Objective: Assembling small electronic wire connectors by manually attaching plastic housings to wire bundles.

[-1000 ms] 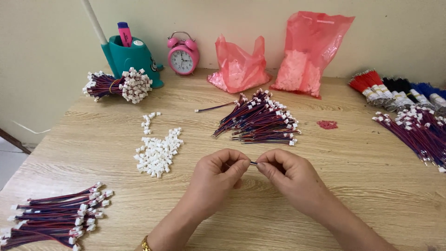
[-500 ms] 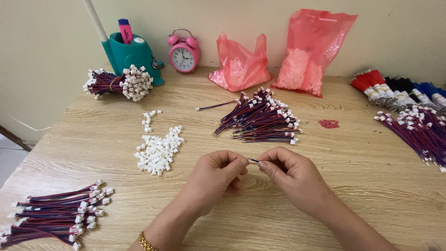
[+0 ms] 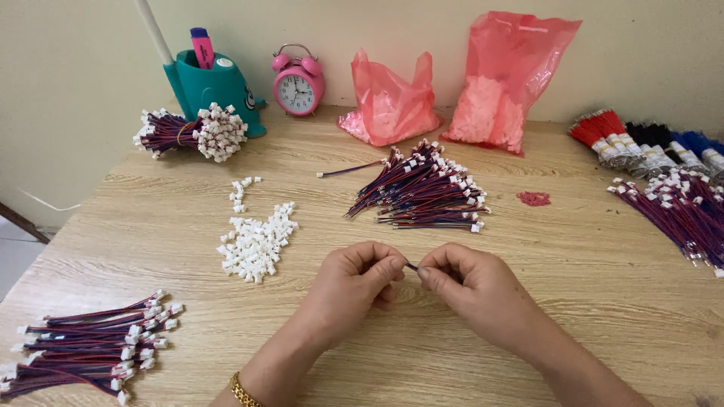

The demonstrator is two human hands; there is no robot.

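Note:
My left hand (image 3: pixel 354 283) and my right hand (image 3: pixel 467 286) meet fingertip to fingertip over the middle of the wooden table (image 3: pixel 596 286). Between them they pinch a thin wire piece (image 3: pixel 411 265); only a short dark stretch of it shows between the fingers. A pile of small white plastic connectors (image 3: pixel 256 241) lies just left of my left hand. A heap of red-and-blue wires with white connectors (image 3: pixel 426 192) lies beyond my hands.
A finished-looking wire bundle (image 3: pixel 90 350) lies at the near left, another tied bundle (image 3: pixel 192 134) at the far left by a teal pen holder (image 3: pixel 211 87). A pink alarm clock (image 3: pixel 299 83), two pink plastic bags (image 3: pixel 392 105), more wires (image 3: pixel 679 211) at right.
Both hands stay together at the table's middle, with only small finger movements on the wire. The view has shifted slightly.

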